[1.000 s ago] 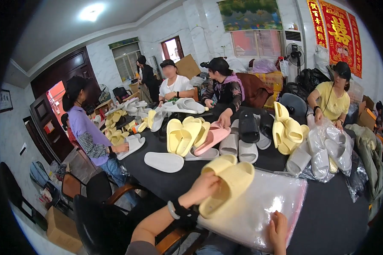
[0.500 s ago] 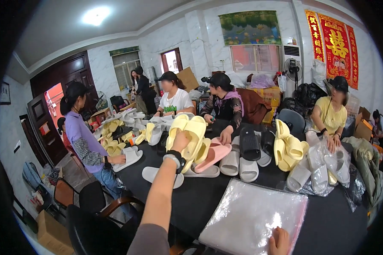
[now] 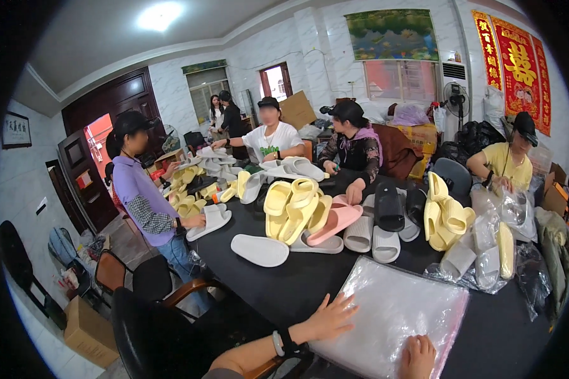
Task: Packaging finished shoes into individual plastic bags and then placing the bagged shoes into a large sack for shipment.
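Note:
A stack of clear plastic bags [image 3: 385, 309] lies on the black-covered table in front of me. My left hand [image 3: 327, 319] rests on its left part with fingers spread and holds nothing. On its near edge lies my right hand [image 3: 418, 358], fingers laid over the plastic and not wrapped round anything. Beyond the bags is a heap of yellow slippers [image 3: 294, 211] beside a pink slipper [image 3: 335, 221]. A pale grey slipper [image 3: 259, 250] lies sole up to the left. Grey slippers [image 3: 385, 243] and a black slipper [image 3: 389, 207] stand just past the bags' far edge.
Across the table sit a person in white [image 3: 275, 139] and one in dark lace [image 3: 351, 148]. A person in purple [image 3: 136, 183] stands at the left, touching a grey slipper. At the right, a person in yellow [image 3: 512, 161] handles bagged slippers [image 3: 487, 252]. An armchair [image 3: 152, 335] stands at my left.
My left hand has let go of the yellow slippers and come back to the bags. The slippers stay in the heap. My right hand remains on the bags.

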